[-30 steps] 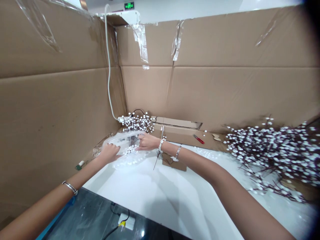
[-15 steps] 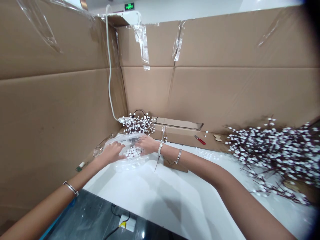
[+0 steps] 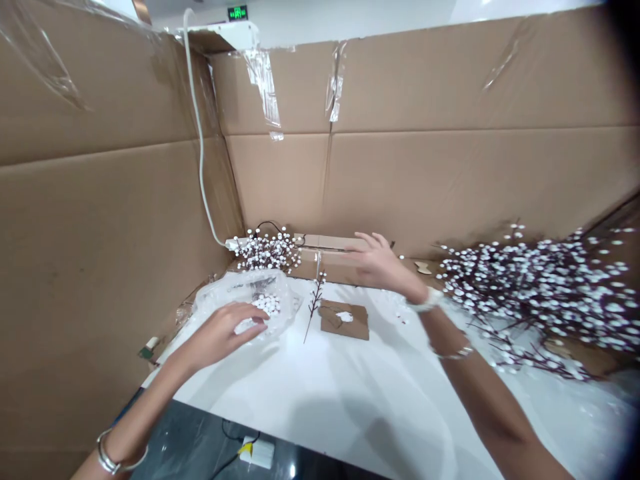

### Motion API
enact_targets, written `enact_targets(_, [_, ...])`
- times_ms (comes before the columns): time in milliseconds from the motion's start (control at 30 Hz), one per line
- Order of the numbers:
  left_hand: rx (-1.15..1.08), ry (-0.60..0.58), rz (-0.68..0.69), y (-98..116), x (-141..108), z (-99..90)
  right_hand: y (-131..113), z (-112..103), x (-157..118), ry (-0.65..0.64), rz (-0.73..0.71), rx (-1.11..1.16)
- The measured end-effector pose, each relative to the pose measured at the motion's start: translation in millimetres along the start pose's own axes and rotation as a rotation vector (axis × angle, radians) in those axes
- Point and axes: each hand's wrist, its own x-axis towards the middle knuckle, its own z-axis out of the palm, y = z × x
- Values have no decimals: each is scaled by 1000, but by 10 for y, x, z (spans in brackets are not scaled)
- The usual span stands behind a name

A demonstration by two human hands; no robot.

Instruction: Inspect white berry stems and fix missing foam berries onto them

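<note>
My left hand (image 3: 225, 333) hovers at the front edge of a clear plastic bag (image 3: 220, 288), fingers curved and thumb apart, with nothing seen in it. Loose white berries (image 3: 269, 304) lie in the bag's open mouth. To the right of the bag, a single dark twig with white berries (image 3: 315, 305) lies on the white tabletop (image 3: 300, 380). Beside it is a small cardboard piece (image 3: 359, 328) bearing a white patch (image 3: 345, 317). My right hand (image 3: 383, 265) is raised above the table's back edge, empty, its fingers spread and slightly blurred.
A bunch of white-berried branches (image 3: 267, 252) stands at the back left corner, and a large pile of them (image 3: 535, 293) covers the right side. Cardboard walls (image 3: 425, 173) enclose the table. A white cable (image 3: 200, 147) hangs in the left corner.
My right hand has left the bag and swung right, above the table's back edge. My left hand has drawn back toward the bag's front. The twig and cardboard piece are now uncovered.
</note>
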Motion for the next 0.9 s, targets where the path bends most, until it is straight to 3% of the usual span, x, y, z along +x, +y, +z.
enact_targets(67, [-26,-60,40,62,42,158,-52,-82,-136,59,15,-81])
enact_targets(167, [-54,-149,41,158,185,441,-109,-214,-331,245,79,-291])
enact_targets(300, [113,-277,-123,249,450,859,-121,-321,-639,456,212,-453])
enact_targets(467, [317,-255,-335,247,727,1395,55,-81,-971,748,471,-432])
enact_targets(633, [438,-188,-476,236,913,1754,267,308,-1192,650,679,-163])
enact_targets(733, [464,-150,-520,233,993,1828,313,423,-1276,624,713,-71])
enact_targets(900, [431,-89,-564,218,1040,1857,337,432,-1332,655,719,79])
